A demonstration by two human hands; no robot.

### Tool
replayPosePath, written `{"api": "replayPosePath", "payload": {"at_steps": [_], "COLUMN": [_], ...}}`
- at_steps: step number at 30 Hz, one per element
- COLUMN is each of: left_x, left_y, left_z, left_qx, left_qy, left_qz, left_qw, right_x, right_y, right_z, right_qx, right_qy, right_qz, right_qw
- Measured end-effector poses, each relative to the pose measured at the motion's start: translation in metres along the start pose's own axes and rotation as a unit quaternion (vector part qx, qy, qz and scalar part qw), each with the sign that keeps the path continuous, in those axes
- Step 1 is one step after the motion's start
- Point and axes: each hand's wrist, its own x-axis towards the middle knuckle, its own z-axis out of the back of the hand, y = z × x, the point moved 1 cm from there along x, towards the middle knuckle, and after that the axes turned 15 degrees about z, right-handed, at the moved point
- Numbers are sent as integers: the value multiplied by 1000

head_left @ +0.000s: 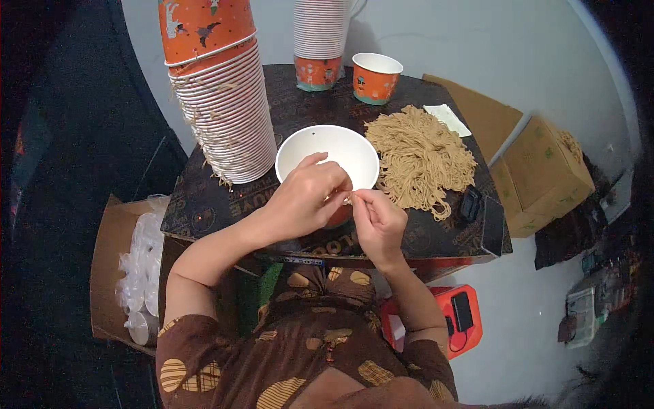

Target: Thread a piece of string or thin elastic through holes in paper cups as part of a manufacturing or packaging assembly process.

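A white-lined orange paper bucket (306,140) stands before me, its open mouth tilted toward me, with a small dark hole near the far rim. At its near rim my left hand (310,194) reaches over, fingers bent and closed. Against it my right hand (378,218) pinches with thumb and forefinger. Between the fingertips shows a tiny pale bit, too small to name. Right of the bucket lies a heap of tan cords (426,160). A tall stack of nested paper buckets (225,116) stands on the left, short cord ends hanging from its rims.
On the dark table (286,95) stand a single orange bucket (377,85) and another stack (318,41) at the back. A small black object (470,204) lies near the right edge. Cardboard boxes (545,177) flank the table; a red stool (443,307) holds a phone-like device (462,312).
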Motion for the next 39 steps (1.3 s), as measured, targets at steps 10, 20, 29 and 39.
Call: {"api": "replayPosePath", "payload": {"at_steps": [10, 20, 29, 39], "left_x": [7, -2, -6, -6], "left_y": [9, -1, 10, 7], "left_z": [-7, 7, -5, -2], "left_qx": [-54, 12, 14, -17], "left_qy": [-28, -7, 1, 2], "left_qz": [4, -50, -62, -47], "left_qw": [998, 999, 998, 999], "right_x": [-2, -7, -8, -37], "right_y": [7, 6, 10, 11], "right_z": [1, -2, 4, 31], "right_qx": [58, 202, 175, 64], "right_qy": [-6, -54, -34, 11], "right_qz": [-71, -196, -193, -80], "right_qw": [996, 958, 965, 995]}}
